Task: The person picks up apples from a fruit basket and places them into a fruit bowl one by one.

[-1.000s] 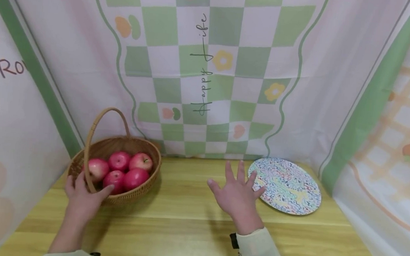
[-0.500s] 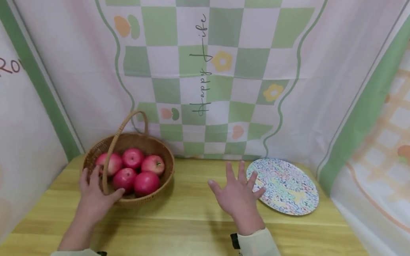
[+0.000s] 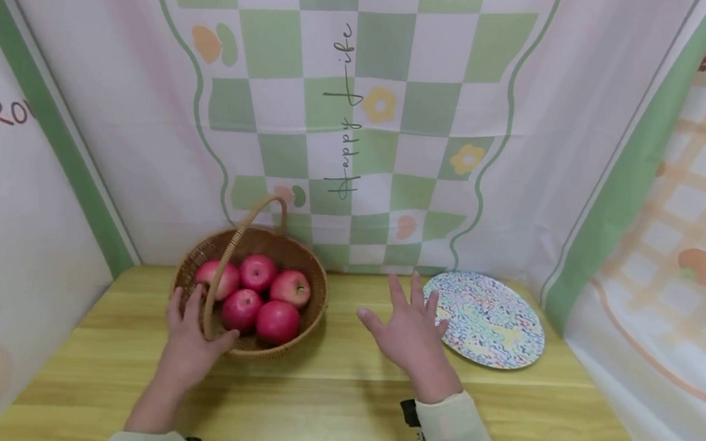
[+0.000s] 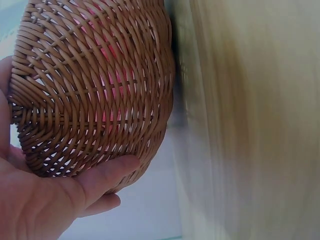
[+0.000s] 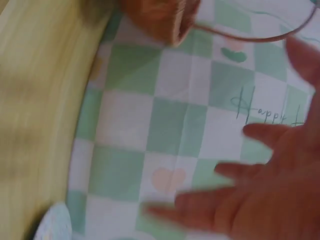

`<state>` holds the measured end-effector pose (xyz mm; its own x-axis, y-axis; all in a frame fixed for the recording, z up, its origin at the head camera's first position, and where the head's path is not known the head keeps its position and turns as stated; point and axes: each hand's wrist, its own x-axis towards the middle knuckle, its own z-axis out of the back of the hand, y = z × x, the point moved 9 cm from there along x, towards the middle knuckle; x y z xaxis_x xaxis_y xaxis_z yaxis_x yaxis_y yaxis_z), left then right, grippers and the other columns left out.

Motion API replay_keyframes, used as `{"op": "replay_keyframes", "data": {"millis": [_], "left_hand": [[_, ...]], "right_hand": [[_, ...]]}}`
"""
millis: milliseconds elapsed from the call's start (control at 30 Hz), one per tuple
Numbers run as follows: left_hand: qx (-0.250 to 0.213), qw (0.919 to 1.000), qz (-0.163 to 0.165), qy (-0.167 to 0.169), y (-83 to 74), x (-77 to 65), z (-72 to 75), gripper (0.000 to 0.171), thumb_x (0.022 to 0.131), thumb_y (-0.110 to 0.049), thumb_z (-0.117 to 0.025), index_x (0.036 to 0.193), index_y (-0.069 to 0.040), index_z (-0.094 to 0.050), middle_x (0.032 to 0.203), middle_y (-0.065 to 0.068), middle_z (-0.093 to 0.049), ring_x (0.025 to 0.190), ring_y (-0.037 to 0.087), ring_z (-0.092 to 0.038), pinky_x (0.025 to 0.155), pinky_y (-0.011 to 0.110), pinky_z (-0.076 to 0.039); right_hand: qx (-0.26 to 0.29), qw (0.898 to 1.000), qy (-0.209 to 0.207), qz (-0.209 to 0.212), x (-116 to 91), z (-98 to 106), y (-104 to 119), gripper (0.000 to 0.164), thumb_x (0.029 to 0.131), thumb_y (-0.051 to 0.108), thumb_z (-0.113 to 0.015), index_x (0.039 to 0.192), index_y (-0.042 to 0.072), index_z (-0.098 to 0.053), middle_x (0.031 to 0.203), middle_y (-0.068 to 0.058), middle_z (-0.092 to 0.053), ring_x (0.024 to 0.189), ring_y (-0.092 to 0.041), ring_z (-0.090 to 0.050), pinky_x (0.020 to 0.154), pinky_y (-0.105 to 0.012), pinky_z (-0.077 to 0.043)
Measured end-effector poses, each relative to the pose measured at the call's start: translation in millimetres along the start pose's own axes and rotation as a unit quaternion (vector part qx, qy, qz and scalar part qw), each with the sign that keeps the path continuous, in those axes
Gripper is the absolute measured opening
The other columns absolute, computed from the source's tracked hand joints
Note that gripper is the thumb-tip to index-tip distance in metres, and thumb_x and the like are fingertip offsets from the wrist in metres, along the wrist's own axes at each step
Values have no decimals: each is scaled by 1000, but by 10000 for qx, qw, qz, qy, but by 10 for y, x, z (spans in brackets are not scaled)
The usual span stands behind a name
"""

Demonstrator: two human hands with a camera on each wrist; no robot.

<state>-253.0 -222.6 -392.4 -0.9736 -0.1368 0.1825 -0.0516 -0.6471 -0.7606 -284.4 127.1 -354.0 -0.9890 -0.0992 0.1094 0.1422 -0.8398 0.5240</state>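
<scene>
Five red apples (image 3: 243,310) sit in a round wicker basket (image 3: 289,247) on the left part of the wooden table (image 3: 339,424), near the cloth at the back. Three lie in the farther row and two in the nearer one, and the right-hand apple of the far row shows its stalk. An arched handle (image 3: 232,246) leans over them, crossing in front of the leftmost fruit.

From where I stand, the person's left hand (image 3: 190,349) grips the basket's near-left rim at the foot of the handle, the thumb to one side and the fingers to the other. Along the outer weave, seen from the left wrist, two fingers lie stretched, and red shows through the gaps.

The right hand (image 3: 409,334) holds nothing; its fingers are spread wide above the table, just beside an oval-looking plate (image 3: 499,326) speckled in many colours (I cannot tell whether the little finger brushes its edge).

Pale sleeves (image 3: 464,433) cover both forearms. Behind everything hangs a green-and-white checked cloth (image 3: 386,45) whose lettering, "Happy Life", runs up it sideways.
</scene>
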Motion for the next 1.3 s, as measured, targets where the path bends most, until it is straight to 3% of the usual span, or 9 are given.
{"op": "replay_keyframes", "data": {"millis": [100, 167, 300, 400, 600, 800, 967, 1133, 1300], "left_hand": [[-69, 9999, -140, 9, -53, -7, -56, 104, 85, -24, -77, 159, -2, -8, 159, 22, 17, 135, 57, -24, 102, 66, -34], [-95, 9996, -258, 10, -94, -12, -83, 104, 85, -23, -77, 159, -2, -7, 159, 23, 15, 135, 57, -23, 102, 66, -34], [-62, 9987, -509, 39, -159, -20, -134, 104, 85, -21, -78, 159, -3, -7, 159, 26, 12, 135, 59, -23, 100, 68, -35], [-47, 9975, -705, 32, -192, -30, -175, 104, 84, -20, -79, 159, -4, -9, 158, 27, 9, 134, 60, -25, 98, 69, -35], [-147, 9938, -1090, 164, -266, -66, -274, 104, 83, -20, -81, 159, -5, -12, 158, 28, 5, 134, 61, -23, 96, 71, -36], [-130, 9900, -1346, 395, -334, -98, -360, 106, 82, -20, -82, 160, -8, -12, 160, 25, 4, 129, 61, -33, 92, 68, -41], [-170, 9856, -1600, 524, -408, -131, -417, 106, 80, -17, -83, 160, -9, -13, 160, 23, 3, 124, 59, -40, 92, 65, -44], [-94, 9843, -1612, 708, -436, -154, -490, 108, 80, -19, -84, 161, -14, -13, 163, 17, 4, 119, 54, -49, 86, 57, -51], [-52, 9835, -1648, 745, -471, -161, -522, 109, 79, -21, -85, 161, -16, -14, 164, 13, 4, 109, 46, -58, 74, 42, -56]], "right_hand": [[690, 9952, 42, 693, 32, 81, 136, 98, 87, 69, -57, 161, 18, -18, 164, -17, -2, 143, -50, -11, 103, -73, -24], [1299, 9853, 174, 1092, 67, 143, 228, 95, 86, 61, -66, 161, 22, -22, 164, -14, -9, 142, -46, -22, 105, -66, -29], [2270, 9600, 601, 1523, 171, 201, 350, 89, 83, 48, -78, 157, 32, -31, 163, -1, -18, 143, -35, -26, 103, -52, -41], [2514, 9462, 947, 1805, 243, 160, 421, 86, 81, 39, -82, 155, 31, -38, 162, 5, -21, 144, -28, -24, 97, -47, -48], [1927, 9373, 1607, 2421, 308, -35, 525, 87, 75, 38, -86, 151, 23, -47, 162, 1, -22, 144, -26, -24, 98, -49, -48], [867, 9346, 1762, 2967, 340, -162, 602, 83, 74, 36, -87, 148, 21, -52, 155, -2, -35, 138, -26, -35, 104, -46, -38], [171, 9263, 2079, 3137, 333, -297, 664, 79, 74, 21, -84, 147, 20, -53, 152, -5, -37, 129, -24, -43, 97, -41, -43], [-747, 9213, 2302, 3043, 334, -451, 626, 81, 73, 16, -85, 147, 24, -53, 149, -5, -38, 127, -22, -43, 98, -37, -43], [-1063, 9180, 2362, 3003, 326, -524, 574, 77, 71, 15, -87, 142, 21, -59, 145, -6, -42, 129, -24, -42, 104, -41, -40]]}}
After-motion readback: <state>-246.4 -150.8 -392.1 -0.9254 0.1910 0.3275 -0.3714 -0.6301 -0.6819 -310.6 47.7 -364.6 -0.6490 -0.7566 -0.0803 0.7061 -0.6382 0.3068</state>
